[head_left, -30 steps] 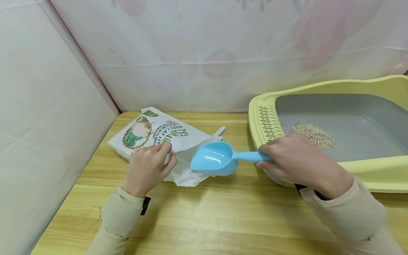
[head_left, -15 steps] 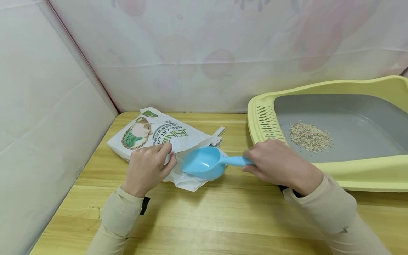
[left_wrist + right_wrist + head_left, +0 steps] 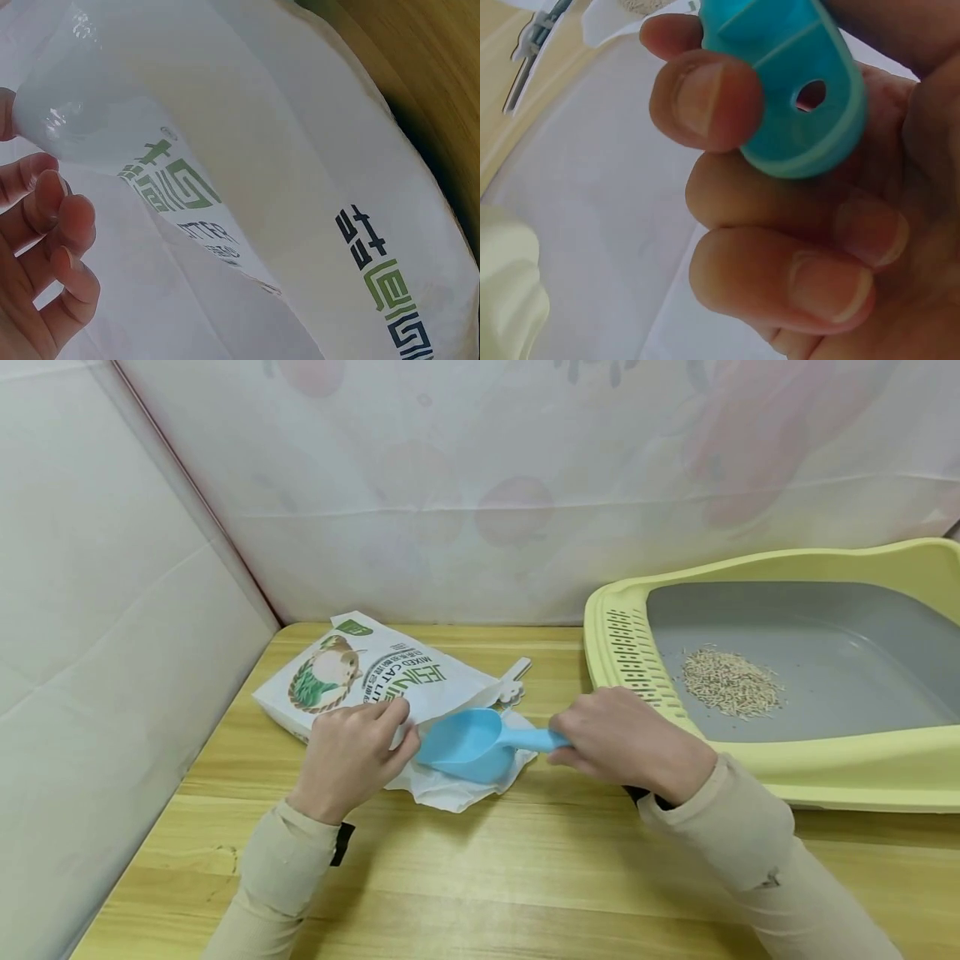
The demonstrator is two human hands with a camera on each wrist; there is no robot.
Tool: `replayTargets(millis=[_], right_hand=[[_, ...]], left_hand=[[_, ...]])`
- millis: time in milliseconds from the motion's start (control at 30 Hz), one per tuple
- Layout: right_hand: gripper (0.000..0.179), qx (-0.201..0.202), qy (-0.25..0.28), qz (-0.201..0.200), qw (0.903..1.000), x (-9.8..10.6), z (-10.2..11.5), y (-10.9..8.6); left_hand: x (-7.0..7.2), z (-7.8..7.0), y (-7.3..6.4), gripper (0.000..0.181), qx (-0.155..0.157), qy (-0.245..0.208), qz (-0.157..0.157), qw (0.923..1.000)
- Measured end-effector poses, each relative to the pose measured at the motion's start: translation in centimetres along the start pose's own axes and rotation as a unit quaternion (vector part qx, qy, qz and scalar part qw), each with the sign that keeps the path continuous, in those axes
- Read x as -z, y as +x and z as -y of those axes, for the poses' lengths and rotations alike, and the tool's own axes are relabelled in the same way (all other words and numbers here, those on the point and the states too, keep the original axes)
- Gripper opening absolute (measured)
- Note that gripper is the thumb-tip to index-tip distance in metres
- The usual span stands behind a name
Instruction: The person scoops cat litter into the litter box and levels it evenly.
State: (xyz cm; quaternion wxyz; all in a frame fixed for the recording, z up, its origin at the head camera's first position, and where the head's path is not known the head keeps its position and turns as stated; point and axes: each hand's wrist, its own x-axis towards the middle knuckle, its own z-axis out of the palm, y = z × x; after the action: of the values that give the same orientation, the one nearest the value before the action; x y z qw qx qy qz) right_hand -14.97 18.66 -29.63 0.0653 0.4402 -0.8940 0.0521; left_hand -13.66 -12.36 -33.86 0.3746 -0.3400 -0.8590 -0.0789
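Observation:
A white printed cat litter bag lies on its side, its mouth toward the right. My left hand pinches the upper edge of that mouth and holds it raised; in the left wrist view the bag's film is caught between thumb and fingers. My right hand grips the handle of a light blue scoop, whose handle end shows in the right wrist view. The scoop's bowl faces up and lies over the lower flap of the bag, its tip at the opening, partly behind my left fingers.
A yellow litter box with a grey inside stands at the right, holding a small heap of litter pellets. A bag clip lies beside the bag's mouth. Fabric walls rise behind and left of the wooden table.
My right hand has carried the scoop left and slightly down, from beside the bag to its opening. My left hand stays at the bag's edge.

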Motion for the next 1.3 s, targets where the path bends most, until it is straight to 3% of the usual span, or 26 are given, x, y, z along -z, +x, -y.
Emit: replayTargets(millis=[367,700,1033,1300], right_hand=[[0.033,-0.010,0.017,0.036,0.9992,0.4,0.8,2.1],[0.045,0.010,0.000,0.022,0.9997,0.1,1.3,3.4],[0.048,-0.016,-0.048,0.028,0.9983,-0.9,2.5,4.9],[0.047,-0.029,-0.014,0.019,0.9993,-1.5,2.7,5.7]], left_hand=[[0.1,0.0,0.0,0.014,-0.002,0.003,-0.010,0.9999],[0.1,0.0,0.0,0.015,-0.001,0.006,-0.009,0.9999],[0.2,0.0,0.0,0.014,-0.003,0.002,-0.010,0.9999],[0.2,0.0,-0.2,0.013,-0.004,0.003,-0.004,1.0000]])
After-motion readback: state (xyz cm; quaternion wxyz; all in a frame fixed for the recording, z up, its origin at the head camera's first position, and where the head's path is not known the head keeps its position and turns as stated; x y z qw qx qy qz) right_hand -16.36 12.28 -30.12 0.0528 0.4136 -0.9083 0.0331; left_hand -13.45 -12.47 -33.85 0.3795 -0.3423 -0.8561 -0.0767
